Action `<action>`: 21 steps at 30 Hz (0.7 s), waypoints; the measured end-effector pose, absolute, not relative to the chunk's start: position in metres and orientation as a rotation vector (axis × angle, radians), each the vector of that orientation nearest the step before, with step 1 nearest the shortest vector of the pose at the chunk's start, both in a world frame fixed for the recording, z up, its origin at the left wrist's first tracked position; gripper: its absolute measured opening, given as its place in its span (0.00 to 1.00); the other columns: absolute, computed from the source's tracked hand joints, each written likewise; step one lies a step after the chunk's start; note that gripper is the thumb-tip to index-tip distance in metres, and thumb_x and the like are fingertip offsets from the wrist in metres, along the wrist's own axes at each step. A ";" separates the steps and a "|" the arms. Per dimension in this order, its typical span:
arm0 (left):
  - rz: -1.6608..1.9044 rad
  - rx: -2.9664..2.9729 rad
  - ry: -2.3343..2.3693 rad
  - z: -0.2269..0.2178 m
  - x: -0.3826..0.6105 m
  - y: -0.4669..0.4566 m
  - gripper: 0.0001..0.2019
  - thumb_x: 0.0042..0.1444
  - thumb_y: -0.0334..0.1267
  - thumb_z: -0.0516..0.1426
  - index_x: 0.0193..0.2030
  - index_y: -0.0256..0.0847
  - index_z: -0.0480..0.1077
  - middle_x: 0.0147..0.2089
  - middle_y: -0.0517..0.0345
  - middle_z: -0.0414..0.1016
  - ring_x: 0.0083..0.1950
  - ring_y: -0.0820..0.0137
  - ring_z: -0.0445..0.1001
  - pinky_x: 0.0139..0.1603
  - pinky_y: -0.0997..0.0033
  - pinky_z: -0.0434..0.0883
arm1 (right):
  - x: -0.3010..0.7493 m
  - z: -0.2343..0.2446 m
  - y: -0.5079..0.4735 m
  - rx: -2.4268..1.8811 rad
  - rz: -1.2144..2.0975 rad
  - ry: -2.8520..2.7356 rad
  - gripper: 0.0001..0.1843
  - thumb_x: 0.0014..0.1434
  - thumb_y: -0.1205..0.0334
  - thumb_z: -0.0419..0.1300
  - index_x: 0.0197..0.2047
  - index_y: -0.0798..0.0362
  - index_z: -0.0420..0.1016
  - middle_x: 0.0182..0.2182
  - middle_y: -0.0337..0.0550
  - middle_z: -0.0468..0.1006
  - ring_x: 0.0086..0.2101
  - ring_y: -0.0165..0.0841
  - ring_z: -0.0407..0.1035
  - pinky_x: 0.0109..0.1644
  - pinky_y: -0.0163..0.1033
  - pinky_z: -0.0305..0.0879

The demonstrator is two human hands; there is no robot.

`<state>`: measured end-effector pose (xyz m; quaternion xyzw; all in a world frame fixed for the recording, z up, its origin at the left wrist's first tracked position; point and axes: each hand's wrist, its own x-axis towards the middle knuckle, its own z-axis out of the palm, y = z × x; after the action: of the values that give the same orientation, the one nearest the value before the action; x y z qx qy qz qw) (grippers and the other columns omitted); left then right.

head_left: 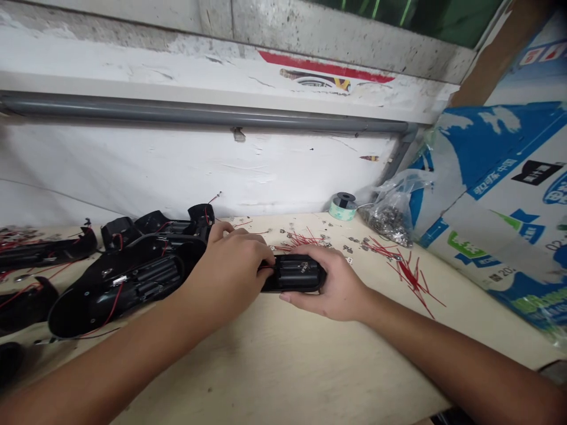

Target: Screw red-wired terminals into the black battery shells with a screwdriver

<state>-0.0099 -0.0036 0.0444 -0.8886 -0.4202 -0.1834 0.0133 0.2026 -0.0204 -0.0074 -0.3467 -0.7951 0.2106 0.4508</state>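
My right hand wraps its thumb and fingers around the right end of a black plastic battery housing, held low over the table. Small metal contacts show on the housing's upper right part. At its left end, my left hand has thumb and index finger pinched together. What lies in that pinch is mostly hidden, and the hand covers the housing's left part. Just left of my left hand, several similar black housings with red wires lie in a heap.
Cut red wires and small metal contacts are scattered behind and to the right. A tape roll and a clear bag of metal parts stand by the wall. A blue and white carton borders the table's right side.
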 end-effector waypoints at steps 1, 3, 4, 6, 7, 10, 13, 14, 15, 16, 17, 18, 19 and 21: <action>-0.568 -2.761 -1.302 0.044 -0.009 -0.004 0.10 0.58 0.32 0.57 0.31 0.47 0.79 0.33 0.61 0.80 0.38 0.62 0.75 0.56 0.44 0.56 | 0.202 -0.007 -0.020 -0.864 0.509 -1.970 0.27 0.49 0.58 0.73 0.51 0.50 0.72 0.46 0.44 0.80 0.44 0.39 0.76 0.49 0.43 0.73; -0.599 -2.767 -1.305 0.045 -0.009 -0.004 0.11 0.59 0.32 0.56 0.30 0.47 0.78 0.32 0.61 0.80 0.37 0.64 0.74 0.56 0.46 0.57 | 0.202 -0.007 -0.020 -0.883 0.499 -1.979 0.27 0.49 0.58 0.73 0.51 0.50 0.73 0.47 0.45 0.80 0.44 0.39 0.76 0.50 0.43 0.73; -0.635 -2.773 -1.309 0.046 -0.010 -0.004 0.10 0.59 0.33 0.57 0.31 0.47 0.79 0.32 0.62 0.81 0.37 0.64 0.74 0.57 0.47 0.57 | 0.202 -0.007 -0.020 -0.891 0.498 -1.982 0.27 0.49 0.58 0.73 0.51 0.50 0.73 0.47 0.45 0.80 0.45 0.39 0.76 0.51 0.44 0.73; -0.707 -2.777 -1.303 0.049 -0.012 -0.003 0.10 0.60 0.35 0.57 0.33 0.48 0.79 0.32 0.63 0.82 0.37 0.64 0.74 0.58 0.49 0.58 | 0.202 -0.008 -0.019 -0.898 0.498 -1.984 0.28 0.48 0.58 0.73 0.52 0.51 0.73 0.48 0.46 0.79 0.46 0.40 0.75 0.52 0.45 0.72; -0.718 -2.777 -1.297 0.050 -0.012 -0.002 0.10 0.60 0.35 0.57 0.33 0.48 0.80 0.33 0.63 0.82 0.37 0.64 0.74 0.58 0.50 0.59 | 0.202 -0.009 -0.019 -0.897 0.496 -1.982 0.28 0.48 0.58 0.73 0.52 0.51 0.72 0.49 0.46 0.79 0.47 0.40 0.75 0.53 0.46 0.72; -0.668 -2.776 -1.287 0.052 -0.012 -0.002 0.11 0.62 0.35 0.56 0.34 0.47 0.80 0.35 0.61 0.83 0.39 0.64 0.74 0.58 0.50 0.58 | 0.202 -0.010 -0.020 -0.877 0.497 -1.971 0.30 0.48 0.57 0.74 0.53 0.50 0.72 0.49 0.46 0.79 0.48 0.40 0.75 0.54 0.45 0.72; -0.610 -2.769 -1.291 0.049 -0.011 -0.002 0.12 0.62 0.35 0.55 0.34 0.46 0.80 0.36 0.61 0.83 0.40 0.64 0.75 0.58 0.50 0.57 | 0.202 -0.011 -0.020 -0.864 0.509 -1.979 0.30 0.48 0.58 0.73 0.53 0.51 0.72 0.49 0.45 0.79 0.46 0.38 0.76 0.51 0.42 0.73; -0.599 -2.767 -1.285 0.048 -0.010 -0.002 0.12 0.62 0.34 0.55 0.34 0.46 0.80 0.35 0.61 0.83 0.39 0.64 0.75 0.58 0.50 0.56 | 0.202 -0.010 -0.020 -0.861 0.507 -1.980 0.30 0.48 0.58 0.73 0.53 0.51 0.72 0.49 0.45 0.79 0.46 0.38 0.76 0.51 0.42 0.73; -0.596 -2.764 -1.279 0.046 -0.010 -0.002 0.12 0.62 0.34 0.55 0.33 0.46 0.80 0.35 0.61 0.83 0.39 0.64 0.75 0.57 0.50 0.56 | 0.202 -0.010 -0.020 -0.860 0.500 -1.978 0.30 0.48 0.58 0.73 0.53 0.51 0.72 0.49 0.45 0.79 0.46 0.38 0.76 0.51 0.42 0.73; -0.600 -2.762 -1.271 0.045 -0.010 -0.002 0.12 0.62 0.35 0.55 0.33 0.46 0.79 0.35 0.61 0.82 0.39 0.64 0.75 0.57 0.50 0.56 | 0.202 -0.010 -0.020 -0.858 0.490 -1.976 0.30 0.48 0.59 0.74 0.53 0.50 0.72 0.49 0.45 0.79 0.46 0.38 0.76 0.52 0.42 0.73; -0.608 -2.762 -1.263 0.043 -0.010 -0.002 0.12 0.62 0.35 0.55 0.33 0.46 0.79 0.35 0.61 0.82 0.39 0.64 0.75 0.57 0.50 0.55 | 0.202 -0.010 -0.020 -0.856 0.480 -1.974 0.30 0.48 0.59 0.74 0.53 0.50 0.72 0.49 0.45 0.79 0.46 0.38 0.75 0.52 0.42 0.72; -0.619 -2.762 -1.258 0.042 -0.010 -0.002 0.12 0.62 0.35 0.55 0.33 0.46 0.79 0.35 0.61 0.82 0.39 0.65 0.75 0.57 0.50 0.55 | 0.202 -0.010 -0.021 -0.852 0.473 -1.975 0.29 0.48 0.59 0.74 0.53 0.50 0.72 0.48 0.44 0.79 0.46 0.38 0.75 0.52 0.43 0.72; -0.630 -2.761 -1.257 0.041 -0.010 -0.002 0.12 0.62 0.35 0.55 0.34 0.46 0.79 0.35 0.61 0.82 0.39 0.65 0.75 0.57 0.50 0.55 | 0.202 -0.011 -0.021 -0.850 0.471 -1.977 0.29 0.48 0.59 0.74 0.53 0.50 0.72 0.48 0.44 0.79 0.46 0.38 0.76 0.52 0.43 0.72; -0.657 -2.757 -1.257 0.039 -0.010 -0.001 0.11 0.62 0.35 0.55 0.34 0.46 0.79 0.34 0.62 0.82 0.39 0.65 0.75 0.57 0.50 0.54 | 0.202 -0.011 -0.021 -0.853 0.483 -1.973 0.30 0.48 0.59 0.74 0.53 0.50 0.72 0.49 0.45 0.79 0.46 0.38 0.76 0.52 0.43 0.73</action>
<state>-0.0105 -0.0011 0.0392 -0.8890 -0.4055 -0.2117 0.0207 0.2021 -0.0210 -0.0112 -0.3452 -0.7987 0.1954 0.4525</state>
